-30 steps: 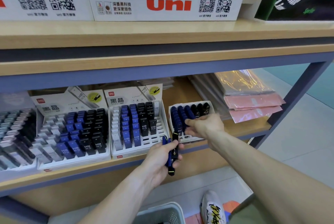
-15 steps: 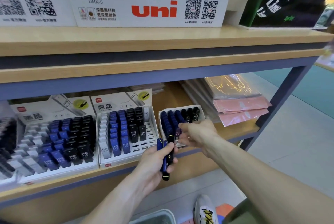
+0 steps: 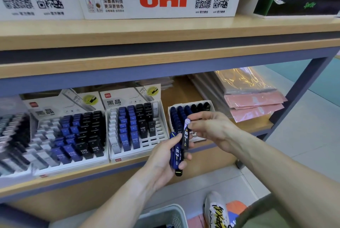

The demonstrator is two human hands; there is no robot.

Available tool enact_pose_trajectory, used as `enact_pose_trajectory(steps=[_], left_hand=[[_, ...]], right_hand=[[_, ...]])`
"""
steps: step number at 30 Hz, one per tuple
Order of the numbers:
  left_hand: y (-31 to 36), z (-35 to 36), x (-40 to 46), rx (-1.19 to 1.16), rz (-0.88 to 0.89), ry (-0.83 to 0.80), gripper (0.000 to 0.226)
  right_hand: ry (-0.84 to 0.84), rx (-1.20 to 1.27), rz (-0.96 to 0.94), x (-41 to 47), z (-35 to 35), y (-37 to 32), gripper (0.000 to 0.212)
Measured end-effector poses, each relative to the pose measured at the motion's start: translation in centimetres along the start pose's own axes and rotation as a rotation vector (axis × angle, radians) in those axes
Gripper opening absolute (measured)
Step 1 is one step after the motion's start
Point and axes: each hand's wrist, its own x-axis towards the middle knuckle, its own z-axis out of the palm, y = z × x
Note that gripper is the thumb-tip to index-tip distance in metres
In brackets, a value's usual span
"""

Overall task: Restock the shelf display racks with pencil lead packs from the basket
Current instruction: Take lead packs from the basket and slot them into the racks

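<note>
Now, r hand pinching lead pack

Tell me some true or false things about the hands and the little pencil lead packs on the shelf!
1. The left hand holds a bunch of dark blue and black pencil lead packs. True.
2. The right hand is empty. False: it pinches one black pencil lead pack by its top.
3. The small white cardboard rack behind the hands holds blue and black packs. True.
4. The grey plastic basket stands on the shelf. False: it is down by the floor, near the shoe.
</note>
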Motion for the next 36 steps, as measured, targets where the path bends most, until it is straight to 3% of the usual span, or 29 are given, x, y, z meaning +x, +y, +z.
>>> enact_pose_trajectory(steps=[11, 20, 25, 30, 36], left_hand=[[-0.7, -0.5, 0.5, 0.076, 0.041, 0.024, 0.032], [-1.2, -0.2, 0.9, 0.11, 0.057, 0.092, 0.024], [-1.3, 0.4, 1.0, 0.131, 0.081, 0.134, 0.022], [-1.1, 0.0, 1.3, 0.086, -0.004, 0.14, 0.028], [-0.7, -0.1, 1.2, -0.011, -0.116, 0.056, 0.017]], right_hand=[[0.063, -0.027, -0.036, -0.4, -0.6, -0.2, 0.029], [0.074, 0.024, -0.04, -0.1, -1.9, 0.2, 0.02], [0.093, -0.08, -0.072, -0.4, -2.5, -0.1, 0.019], [0.415, -0.395, -0.32, 0.9, -5.2, -0.7, 0.026], [0.46, -0.68, -0.491, 2.6, -5.7, 0.5, 0.03]])
